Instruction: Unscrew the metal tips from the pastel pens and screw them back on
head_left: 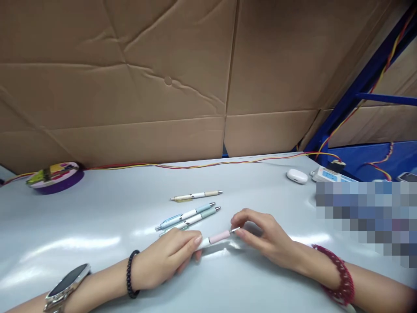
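A pink and white pen (219, 237) is held over the white table, tilted slightly up to the right. My left hand (166, 259) wraps around its white barrel; the rear end is hidden in the fist. At the metal tip, the thumb and index finger of my right hand (265, 237) close on the pen, the other fingers curled. Just beyond my left hand lie a green and white pen (197, 218), partly covered by that hand, and a blue and white pen (185, 216) alongside it. A beige and white pen (197, 196) rests farther back.
A purple-sided round box (58, 184) stands at the back left. At the back right are a white earbud case (297, 176) and a power strip (330, 174). Red and yellow wires (195, 166) run along the table's rear edge, before a cardboard wall (146, 95).
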`<state>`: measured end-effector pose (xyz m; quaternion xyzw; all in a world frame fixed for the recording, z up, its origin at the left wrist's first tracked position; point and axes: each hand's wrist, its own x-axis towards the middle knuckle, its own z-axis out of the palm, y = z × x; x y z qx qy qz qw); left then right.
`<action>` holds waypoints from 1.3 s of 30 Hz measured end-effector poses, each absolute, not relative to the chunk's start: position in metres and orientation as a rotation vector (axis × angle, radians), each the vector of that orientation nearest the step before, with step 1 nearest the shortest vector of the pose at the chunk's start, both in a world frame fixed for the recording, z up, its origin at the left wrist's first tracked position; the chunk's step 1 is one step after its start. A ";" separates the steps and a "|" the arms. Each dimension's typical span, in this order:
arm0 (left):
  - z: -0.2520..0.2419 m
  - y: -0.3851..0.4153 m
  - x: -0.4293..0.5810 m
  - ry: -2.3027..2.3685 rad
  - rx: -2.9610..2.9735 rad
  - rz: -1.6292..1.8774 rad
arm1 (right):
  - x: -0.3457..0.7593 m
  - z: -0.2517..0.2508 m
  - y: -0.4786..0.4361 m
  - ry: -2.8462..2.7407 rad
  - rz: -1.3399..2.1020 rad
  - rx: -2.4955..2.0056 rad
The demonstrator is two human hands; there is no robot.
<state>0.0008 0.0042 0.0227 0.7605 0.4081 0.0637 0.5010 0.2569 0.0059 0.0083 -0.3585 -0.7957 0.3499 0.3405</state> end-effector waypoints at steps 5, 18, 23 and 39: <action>0.022 0.006 0.001 0.980 1.805 0.137 | 0.259 0.006 0.005 -1.921 0.923 -1.025; 0.028 0.005 -0.002 0.885 1.839 0.156 | 0.254 0.006 -0.003 -1.825 1.106 -1.044; 0.033 -0.007 0.005 0.950 2.311 0.300 | 0.246 0.008 -0.011 -1.745 1.289 -1.019; 0.012 -0.008 0.005 0.796 2.711 0.280 | 0.240 0.008 -0.014 -1.725 1.565 -0.977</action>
